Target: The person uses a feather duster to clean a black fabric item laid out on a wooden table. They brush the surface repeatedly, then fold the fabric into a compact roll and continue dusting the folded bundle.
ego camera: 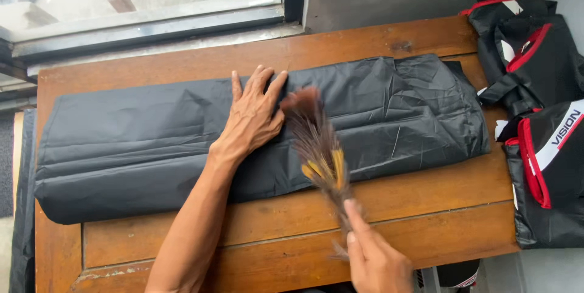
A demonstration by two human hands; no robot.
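Note:
A folded sheet of black waterproof fabric point(395, 110) lies lengthwise across a wooden table point(426, 214). My left hand point(252, 113) presses flat on its middle, fingers spread. My right hand point(374, 256) grips the handle of a brown feather duster point(316, 141) with some yellow feathers. The duster's head rests on the fabric just right of my left hand and is blurred by motion.
A black bag with red and white trim point(541, 116) lies over the table's right end. Behind the table runs a window with a grey sill point(158, 25). More black material hangs off the table's left edge point(24, 208).

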